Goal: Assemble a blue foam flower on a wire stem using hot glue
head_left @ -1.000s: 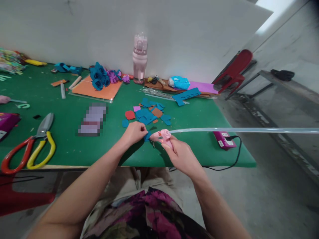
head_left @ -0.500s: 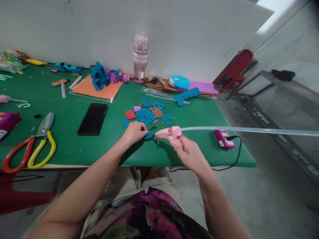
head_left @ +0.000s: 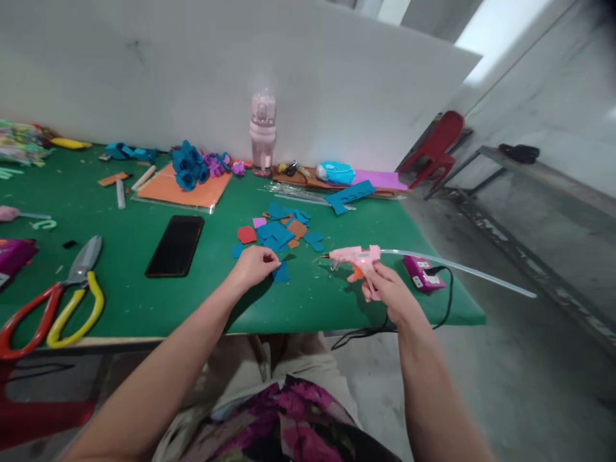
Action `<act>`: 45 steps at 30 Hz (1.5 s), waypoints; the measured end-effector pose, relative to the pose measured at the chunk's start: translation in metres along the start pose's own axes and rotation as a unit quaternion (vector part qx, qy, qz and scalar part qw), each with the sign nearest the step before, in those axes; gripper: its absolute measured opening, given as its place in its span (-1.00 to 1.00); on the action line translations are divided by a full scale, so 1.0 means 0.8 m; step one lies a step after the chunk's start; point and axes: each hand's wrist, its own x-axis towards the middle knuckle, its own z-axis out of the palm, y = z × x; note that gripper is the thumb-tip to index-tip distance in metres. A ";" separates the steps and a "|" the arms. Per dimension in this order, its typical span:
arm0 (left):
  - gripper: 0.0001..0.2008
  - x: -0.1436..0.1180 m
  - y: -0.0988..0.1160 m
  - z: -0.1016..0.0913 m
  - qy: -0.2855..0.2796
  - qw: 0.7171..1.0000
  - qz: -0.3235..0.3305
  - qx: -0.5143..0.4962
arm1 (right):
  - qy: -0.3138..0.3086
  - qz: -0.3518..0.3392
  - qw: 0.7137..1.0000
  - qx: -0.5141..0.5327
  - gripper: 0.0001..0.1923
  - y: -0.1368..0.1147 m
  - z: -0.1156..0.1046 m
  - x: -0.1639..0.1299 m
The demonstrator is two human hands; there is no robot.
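I see a long green-topped table (head_left: 144,308) set against a plain white wall board (head_left: 192,64). The floor (head_left: 505,359) to my right is bare grey concrete. A red plastic chair (head_left: 436,147) stands past the table's far end, near a low metal-framed bench (head_left: 539,173). Daylight (head_left: 500,38) spills in at upper right.

The pink glue gun (head_left: 356,258) looked like smooth plastic with a clear, glossy stick (head_left: 462,269) at its 3 o'clock, the blue piece (head_left: 280,273) soft matt felt, and the green table cover (head_left: 308,301) a matt cloth.
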 end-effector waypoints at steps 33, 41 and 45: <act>-0.76 0.075 0.033 -0.069 0.064 0.989 0.103 -0.087 | -0.084 -0.052 0.974 0.206 -0.92 -0.055 0.161 0.154; -0.80 0.069 0.038 -0.054 0.090 0.970 0.101 -0.201 | 0.096 -0.063 0.936 0.332 -0.83 -0.036 0.158 0.184; -0.80 0.063 0.038 -0.040 0.023 0.929 0.074 -0.361 | 0.113 -0.048 0.928 0.352 -0.84 -0.024 0.153 0.187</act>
